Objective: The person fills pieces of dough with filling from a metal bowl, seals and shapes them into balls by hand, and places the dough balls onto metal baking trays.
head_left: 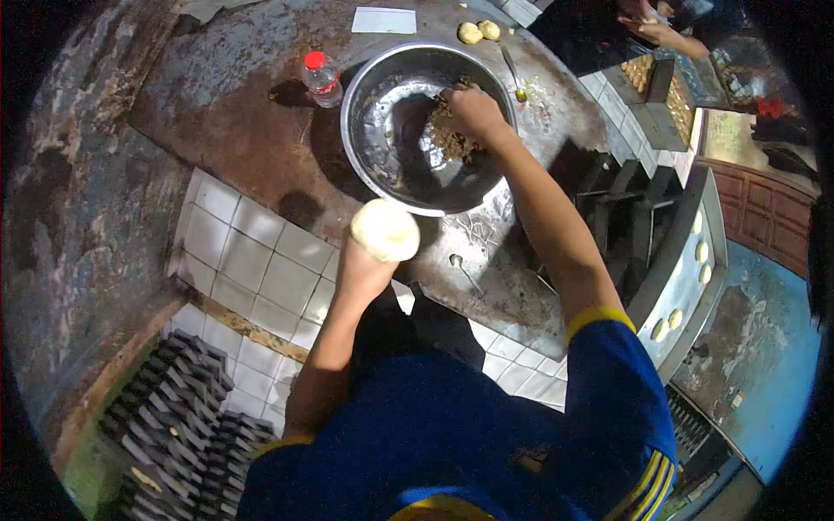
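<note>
A pale, flattened round of dough [385, 229] rests on my left hand [361, 273], just off the near rim of a large steel bowl [369, 130]. The dough covers most of the fingers beneath it. My right hand [478, 113] reaches into the bowl from the right, its fingers curled into a brown crumbly filling [452, 143]. The fingertips are partly hidden in the filling, which is heaped on the right side of the bowl; the left side shows bare, shiny metal.
Left of the bowl stands a red-capped bottle [322, 80]. A white paper [384, 20], dough balls [470, 33] and a spoon [514, 78] lie beyond it. Another spoon [465, 271] is nearer. At right, a tray [686, 286] bears dough pieces; another person's hands [651, 30] work at the top right.
</note>
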{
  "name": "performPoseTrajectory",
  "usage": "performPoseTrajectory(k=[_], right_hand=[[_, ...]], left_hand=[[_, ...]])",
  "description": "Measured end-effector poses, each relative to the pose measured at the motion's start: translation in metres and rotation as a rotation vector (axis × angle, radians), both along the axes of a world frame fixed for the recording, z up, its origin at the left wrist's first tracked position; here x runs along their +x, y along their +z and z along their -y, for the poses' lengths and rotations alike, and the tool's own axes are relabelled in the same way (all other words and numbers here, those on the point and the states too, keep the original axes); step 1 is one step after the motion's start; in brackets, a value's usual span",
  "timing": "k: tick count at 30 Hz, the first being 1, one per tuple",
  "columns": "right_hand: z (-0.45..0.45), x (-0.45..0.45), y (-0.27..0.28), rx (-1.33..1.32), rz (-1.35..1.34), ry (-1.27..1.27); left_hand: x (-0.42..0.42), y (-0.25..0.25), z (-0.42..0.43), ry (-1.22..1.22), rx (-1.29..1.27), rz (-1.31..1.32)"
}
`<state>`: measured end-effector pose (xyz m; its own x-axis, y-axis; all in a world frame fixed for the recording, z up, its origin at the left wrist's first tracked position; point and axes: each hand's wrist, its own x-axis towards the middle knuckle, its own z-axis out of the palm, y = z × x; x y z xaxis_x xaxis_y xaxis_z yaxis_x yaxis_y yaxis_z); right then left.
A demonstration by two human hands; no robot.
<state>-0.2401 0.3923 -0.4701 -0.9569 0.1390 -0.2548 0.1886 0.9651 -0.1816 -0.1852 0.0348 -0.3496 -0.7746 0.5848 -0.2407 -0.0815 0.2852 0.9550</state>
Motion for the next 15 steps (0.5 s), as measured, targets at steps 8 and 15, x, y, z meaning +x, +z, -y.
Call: performPoseTrajectory(k=[8, 15], right_hand=[[0.017, -0.066, -0.035, 0.403, 0.295, 0.225], [0.004, -0.071, -0.060, 0.369, 0.215, 0.262]], left_hand=[[-0.028, -0.017, 0.062, 0.172, -0.110, 0.113], [-0.030, -0.018, 0.057, 0.186, -0.013, 0.172]])
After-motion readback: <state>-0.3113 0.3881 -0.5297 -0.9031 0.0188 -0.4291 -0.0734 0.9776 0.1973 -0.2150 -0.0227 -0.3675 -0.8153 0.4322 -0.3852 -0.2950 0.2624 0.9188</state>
